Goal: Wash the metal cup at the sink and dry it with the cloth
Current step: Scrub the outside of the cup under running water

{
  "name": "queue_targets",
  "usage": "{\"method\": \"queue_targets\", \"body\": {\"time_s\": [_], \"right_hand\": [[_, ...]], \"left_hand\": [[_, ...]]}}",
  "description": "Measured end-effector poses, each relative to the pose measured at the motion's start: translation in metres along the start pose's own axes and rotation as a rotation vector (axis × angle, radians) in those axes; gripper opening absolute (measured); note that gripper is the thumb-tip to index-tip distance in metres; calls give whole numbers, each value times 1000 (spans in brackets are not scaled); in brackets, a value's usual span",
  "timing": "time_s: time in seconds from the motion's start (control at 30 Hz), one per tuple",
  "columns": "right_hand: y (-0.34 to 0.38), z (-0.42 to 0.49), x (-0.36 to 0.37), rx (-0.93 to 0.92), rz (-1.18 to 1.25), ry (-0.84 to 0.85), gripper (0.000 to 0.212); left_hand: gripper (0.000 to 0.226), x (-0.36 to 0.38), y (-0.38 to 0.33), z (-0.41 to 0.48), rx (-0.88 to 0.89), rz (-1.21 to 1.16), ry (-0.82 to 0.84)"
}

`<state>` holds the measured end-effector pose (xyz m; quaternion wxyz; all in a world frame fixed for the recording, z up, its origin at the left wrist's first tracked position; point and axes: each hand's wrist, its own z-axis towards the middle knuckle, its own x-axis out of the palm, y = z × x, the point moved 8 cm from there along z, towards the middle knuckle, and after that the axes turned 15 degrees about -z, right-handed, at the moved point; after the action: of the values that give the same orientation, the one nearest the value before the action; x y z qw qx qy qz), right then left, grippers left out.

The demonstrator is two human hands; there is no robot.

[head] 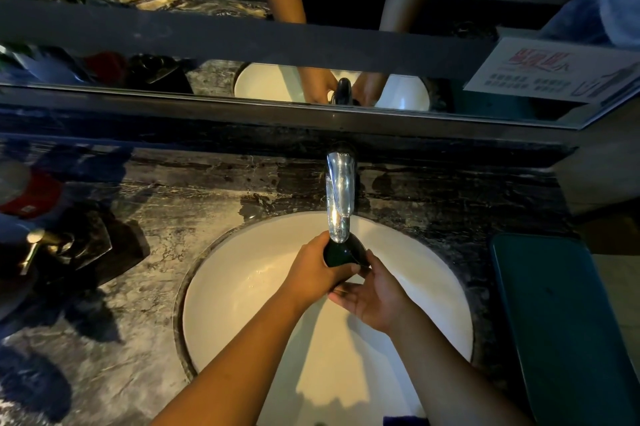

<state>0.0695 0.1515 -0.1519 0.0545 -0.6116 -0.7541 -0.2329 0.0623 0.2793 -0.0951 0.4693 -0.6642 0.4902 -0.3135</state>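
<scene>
Washing under way: a person holds the metal cup (344, 252) beneath the chrome faucet (340, 197), above the white sink (242, 287).

Left hand (313, 271) wraps the cup's side, fingers closed on it; right hand (372, 294) lies half open, palm up, just below, fingertips at its base. No running water is discernible. Next, judging by the task: rinse, then reach for the cloth, possibly the purple scrap (405, 420) at the near rim.

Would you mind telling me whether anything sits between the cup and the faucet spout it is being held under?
Nothing visible does. The left hand grips the dark cup directly beneath the faucet spout, over the white basin. The right hand cups below the cup, not between it and the spout.
</scene>
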Motion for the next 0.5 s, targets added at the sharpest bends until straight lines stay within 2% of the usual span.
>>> {"method": "queue_targets", "body": {"time_s": [0.1, 0.27, 0.4, 0.5], "right_hand": [[0, 0, -1, 11, -24, -14, 53], [6, 0, -3, -36, -153, -74, 52], [15, -3, -2, -68, -345, -159, 54], [23, -6, -2, -110, -463, -234, 44]], "left_hand": [[43, -1, 0, 1, 2, 6, -1], [60, -3, 10, 0, -36, -9, 31], [71, -11, 14, 0, -65, -47, -46], [78, -17, 24, -2, -147, -168, -98]]}}
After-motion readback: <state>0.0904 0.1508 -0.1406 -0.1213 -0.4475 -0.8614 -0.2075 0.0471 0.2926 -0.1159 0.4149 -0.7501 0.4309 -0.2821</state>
